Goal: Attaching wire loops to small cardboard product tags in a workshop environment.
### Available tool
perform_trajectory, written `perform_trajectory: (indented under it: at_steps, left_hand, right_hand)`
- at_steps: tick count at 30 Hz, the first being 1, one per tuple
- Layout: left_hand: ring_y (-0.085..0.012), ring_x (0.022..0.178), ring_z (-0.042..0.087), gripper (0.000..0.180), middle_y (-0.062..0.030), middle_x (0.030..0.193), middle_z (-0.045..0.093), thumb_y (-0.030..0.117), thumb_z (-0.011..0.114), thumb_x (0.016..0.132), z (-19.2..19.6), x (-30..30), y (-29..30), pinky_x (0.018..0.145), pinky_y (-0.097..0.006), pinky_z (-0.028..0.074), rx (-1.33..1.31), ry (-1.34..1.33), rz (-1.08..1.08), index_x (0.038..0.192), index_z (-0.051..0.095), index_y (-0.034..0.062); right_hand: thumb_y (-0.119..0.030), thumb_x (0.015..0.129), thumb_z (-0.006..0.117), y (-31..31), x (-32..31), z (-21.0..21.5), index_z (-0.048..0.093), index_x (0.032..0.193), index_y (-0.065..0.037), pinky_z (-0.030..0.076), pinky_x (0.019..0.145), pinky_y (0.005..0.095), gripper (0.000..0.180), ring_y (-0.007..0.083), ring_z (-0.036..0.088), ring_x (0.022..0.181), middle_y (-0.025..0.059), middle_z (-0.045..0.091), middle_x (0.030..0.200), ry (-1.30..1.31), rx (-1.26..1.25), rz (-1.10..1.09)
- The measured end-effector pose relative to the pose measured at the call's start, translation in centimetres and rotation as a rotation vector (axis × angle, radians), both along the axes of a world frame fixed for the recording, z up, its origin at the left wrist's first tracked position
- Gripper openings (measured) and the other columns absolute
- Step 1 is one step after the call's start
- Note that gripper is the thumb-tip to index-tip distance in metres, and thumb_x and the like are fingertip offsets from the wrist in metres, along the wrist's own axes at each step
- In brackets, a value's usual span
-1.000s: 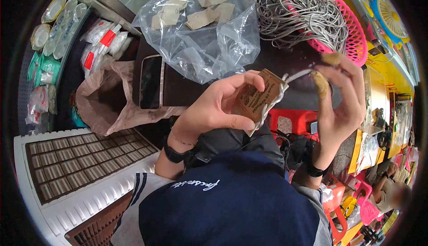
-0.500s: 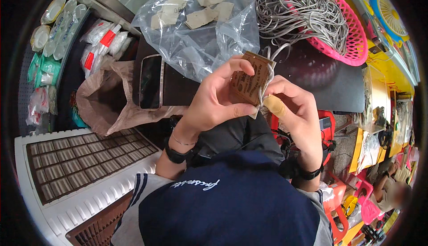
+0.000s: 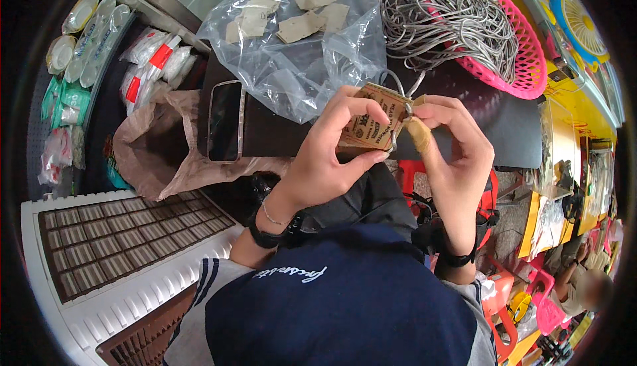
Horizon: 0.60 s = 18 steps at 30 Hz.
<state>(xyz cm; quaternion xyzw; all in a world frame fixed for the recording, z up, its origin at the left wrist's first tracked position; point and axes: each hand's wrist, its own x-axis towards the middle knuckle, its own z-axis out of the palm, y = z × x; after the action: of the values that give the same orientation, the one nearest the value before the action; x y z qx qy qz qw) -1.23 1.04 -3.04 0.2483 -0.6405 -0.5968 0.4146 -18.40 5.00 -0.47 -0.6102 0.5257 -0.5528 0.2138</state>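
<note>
My left hand is closed on a small brown cardboard piece with dark print, held by its left side between thumb and fingers above my lap. Grey cord runs along the right edge of the cardboard, and a loop of it sticks up past the top corner. At that edge, the thumb and fingers of my right hand pinch the cord. A tan wrap covers the right thumb. Whether the cord is knotted there is hidden by the fingers.
Beyond my hands, a clear plastic bag with torn cardboard pieces lies on the dark table. A pink basket holds tangled grey cord. A phone and a brown bag are on the left. Another person sits far right.
The cardboard has tilted, so its printed face shows more. My right hand has moved up and right along the cardboard's edge, now pinching the cord near the upper corner.
</note>
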Motion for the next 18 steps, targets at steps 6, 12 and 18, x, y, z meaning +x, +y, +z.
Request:
perform_trajectory:
  at_steps: [6,12,18]
  left_hand:
    - [-0.0247,0.101,0.056,0.040,-0.0121,0.110,0.050,-0.013,0.067,0.071,1.2,-0.7,0.4,0.086,-0.033,0.046,-0.487,-0.295,0.172,0.104,0.051,0.0045]
    - [-0.0350,0.101,0.054,0.035,-0.0141,0.107,0.050,-0.012,0.060,0.072,0.6,-0.8,0.4,0.082,-0.038,0.046,-0.543,-0.318,0.192,0.102,0.052,0.0042]
    - [-0.0335,0.095,0.058,0.030,-0.0141,0.105,0.054,-0.010,0.064,0.073,0.4,-1.0,0.1,0.079,-0.037,0.048,-0.657,-0.415,0.098,0.098,0.055,0.0044]
  right_hand:
    - [0.007,0.073,0.067,0.3,0.3,-0.3,0.061,0.088,0.001,0.046,0.065,0.0269,0.017,0.0210,0.058,0.069,0.0113,0.063,0.090,0.255,-0.122,-0.154]
    - [0.008,0.069,0.066,0.1,-0.4,-0.1,0.060,0.089,-0.001,0.046,0.070,0.0296,0.023,0.0228,0.058,0.078,0.0097,0.061,0.089,0.183,-0.085,-0.152]
    - [-0.001,0.073,0.069,-0.7,-2.4,-0.1,0.066,0.090,0.001,0.044,0.083,0.0309,0.018,0.0235,0.056,0.092,0.0121,0.059,0.102,0.282,-0.007,-0.127]
